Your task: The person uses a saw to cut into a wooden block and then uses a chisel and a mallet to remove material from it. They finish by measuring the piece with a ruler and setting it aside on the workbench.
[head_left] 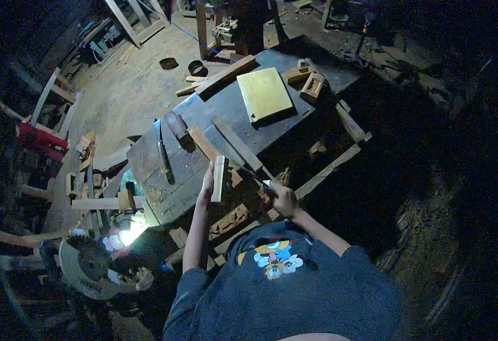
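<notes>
My left hand [207, 181] is closed along the side of a pale wooden piece [219, 177], held upright near the bench's front edge. A longer brown wooden arm [203, 143] meets its top and slants away over the bench. My right hand [284, 201] is wrapped round the end of a thin tool with a pale patch [267, 183] by the fingers. The tool's narrow dark length points toward the wooden piece; its exact kind I cannot tell. A flat wooden strip [236, 142] lies just beyond both hands.
On the dark workbench [192, 193] lie a long-bladed tool with a wooden handle [163, 154], a dark block [175, 124], a yellowish square board [264, 94], a plank [225, 78] and a small hollowed wooden block [312, 85]. A power saw [87, 273] stands at left beside a bright lamp [127, 236].
</notes>
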Demonstrator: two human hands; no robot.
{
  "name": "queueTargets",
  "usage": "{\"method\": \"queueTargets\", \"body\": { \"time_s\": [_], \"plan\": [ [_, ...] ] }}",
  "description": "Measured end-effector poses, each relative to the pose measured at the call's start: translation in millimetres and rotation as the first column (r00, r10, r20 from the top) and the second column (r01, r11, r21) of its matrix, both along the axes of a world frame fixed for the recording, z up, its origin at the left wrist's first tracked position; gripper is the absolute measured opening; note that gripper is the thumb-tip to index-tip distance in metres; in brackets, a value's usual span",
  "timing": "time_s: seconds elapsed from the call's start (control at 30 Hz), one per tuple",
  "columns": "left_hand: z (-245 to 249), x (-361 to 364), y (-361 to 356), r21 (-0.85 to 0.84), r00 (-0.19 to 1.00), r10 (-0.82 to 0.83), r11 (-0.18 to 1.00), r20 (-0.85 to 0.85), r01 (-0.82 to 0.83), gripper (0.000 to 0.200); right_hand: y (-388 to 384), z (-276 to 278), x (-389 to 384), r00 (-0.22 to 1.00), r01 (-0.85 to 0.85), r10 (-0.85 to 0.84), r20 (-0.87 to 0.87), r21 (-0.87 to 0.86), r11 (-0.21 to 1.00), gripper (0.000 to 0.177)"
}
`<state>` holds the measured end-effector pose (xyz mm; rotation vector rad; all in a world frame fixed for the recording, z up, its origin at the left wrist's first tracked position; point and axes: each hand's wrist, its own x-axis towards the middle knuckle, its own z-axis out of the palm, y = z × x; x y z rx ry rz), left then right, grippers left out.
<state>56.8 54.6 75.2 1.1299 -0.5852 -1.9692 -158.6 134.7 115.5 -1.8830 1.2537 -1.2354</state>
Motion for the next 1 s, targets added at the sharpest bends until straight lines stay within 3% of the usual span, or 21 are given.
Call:
{"method": "queueTargets", "body": {
  "time_s": [0.03, 0.1, 0.17, 0.2, 0.23, 0.33, 0.37, 0.4, 0.43, 0.47, 0.57, 0.6, 0.67, 0.7, 0.73, 0.77, 0.8, 0.83, 0.9, 0.93, 1.0],
  "plan": [
    [-8.9, 0.5, 1.4, 0.106, 1.000, 0.020, 0.994, 0.017, -0.022, 0.053, 2.6, -19.6, -4.5, 0.999, -0.002, 0.000, -0.039, -0.030, 1.000, 0.023],
    [-23.8, 1.8, 4.5, 0.093, 0.996, -0.053, 0.994, -0.068, 0.060, 0.047, 6.0, -25.6, -8.8, 0.979, -0.061, 0.076, -0.187, 0.088, 0.994, 0.026],
    [-7.0, -7.4, 12.6, 0.052, 0.999, -0.027, 0.998, -0.019, 0.028, 0.043, -5.2, -20.1, -1.9, 0.994, -0.065, 0.064, -0.093, -0.008, 0.998, 0.030],
    [6.5, -10.9, 17.4, 0.017, 1.000, 0.009, 1.000, 0.026, -0.010, 0.039, 2.9, -8.7, -2.5, 0.933, 0.027, 0.076, -0.351, 0.279, 0.960, 0.031],
    [24.2, -17.3, 22.1, 0.001, 1.000, -0.004, 1.000, 0.020, 0.004, 0.039, 2.8, -2.1, -2.3, 0.923, 0.034, 0.113, -0.367, 0.372, 0.928, 0.033],
    [84.0, -35.8, 32.3, 0.233, 0.972, 0.226, 0.944, 0.058, -0.234, 0.030, 5.5, -23.1, -2.2, 0.999, -0.038, 0.036, 0.039, 0.041, 0.998, 0.025],
    [76.7, -31.6, 36.8, 0.232, 0.974, 0.222, 0.946, 0.052, -0.228, 0.030, 2.3, -32.4, -5.2, 0.999, -0.033, 0.031, 0.033, 0.039, 0.999, 0.025],
    [61.7, -25.1, 43.9, -0.063, 0.995, 0.094, 0.993, -0.028, -0.095, 0.027, -1.5, -42.8, -11.6, 0.998, -0.046, 0.053, -0.038, 0.158, 0.986, 0.023],
    [49.3, -18.0, 49.9, -0.365, 0.996, -0.061, 0.930, -0.070, 0.031, 0.033, 1.4, -46.7, -11.5, 0.991, -0.043, 0.075, -0.109, 0.271, 0.962, 0.022],
    [46.6, -19.0, 47.5, -0.339, 0.999, -0.039, 0.941, -0.029, 0.027, 0.033, 5.2, -0.2, -6.4, 0.937, 0.045, 0.108, -0.333, 0.422, 0.906, 0.022],
    [49.5, -22.0, 44.6, -0.245, 0.990, -0.091, 0.968, -0.107, 0.063, 0.032, 8.3, 6.4, -6.8, 0.962, 0.094, 0.046, -0.270, 0.482, 0.871, 0.021],
    [44.9, -21.4, 43.1, -0.247, 0.990, -0.089, 0.967, -0.111, 0.059, 0.032, 7.1, -16.3, -5.7, 0.999, 0.039, -0.035, -0.022, 0.222, 0.974, 0.018],
    [38.4, -22.3, 42.7, -0.414, 0.984, -0.110, 0.909, -0.139, 0.044, 0.032, 8.0, -17.8, -8.2, 0.998, 0.067, -0.064, -0.021, 0.267, 0.961, 0.017],
    [35.9, -22.8, 45.1, -0.413, 0.984, -0.111, 0.910, -0.141, 0.043, 0.032, 9.1, -17.8, -7.3, 0.995, 0.100, -0.098, -0.020, 0.303, 0.948, 0.016],
    [46.6, -25.5, 48.8, -0.416, 0.997, -0.055, 0.909, -0.052, 0.029, 0.031, 8.9, -17.0, -3.3, 0.997, 0.071, -0.071, 0.019, 0.030, 0.997, 0.017],
    [52.6, -27.1, 50.5, -0.420, 0.999, 0.003, 0.908, 0.040, 0.014, 0.031, 8.0, -15.2, -3.9, 0.997, 0.070, -0.071, 0.019, 0.029, 0.997, 0.017],
    [23.1, -15.8, 37.3, -0.233, 0.981, -0.106, 0.970, -0.161, 0.067, 0.031, 6.3, -12.6, -5.4, 0.975, 0.059, 0.003, -0.224, 0.271, 0.961, 0.017],
    [38.1, -22.4, 38.7, -0.237, 0.982, -0.103, 0.969, -0.160, 0.063, 0.031, 4.3, -10.8, -6.9, 0.894, 0.106, 0.134, -0.429, 0.490, 0.865, 0.018],
    [81.0, -44.5, 39.1, 0.038, 0.976, 0.194, 0.981, -0.097, -0.192, 0.029, -0.9, -8.3, -10.6, 0.908, 0.093, 0.113, -0.403, 0.459, 0.884, 0.019],
    [68.8, -37.9, 34.7, 0.035, 0.975, 0.198, 0.980, -0.099, -0.196, 0.029, -2.1, -3.7, -10.7, 0.955, 0.081, 0.050, -0.294, 0.418, 0.905, 0.018],
    [24.1, -17.0, 28.2, 0.004, 0.990, -0.003, 1.000, -0.142, 0.003, 0.031, -4.7, -15.8, -8.0, 0.993, 0.103, -0.073, -0.095, 0.369, 0.924, 0.020]
  ]
}}
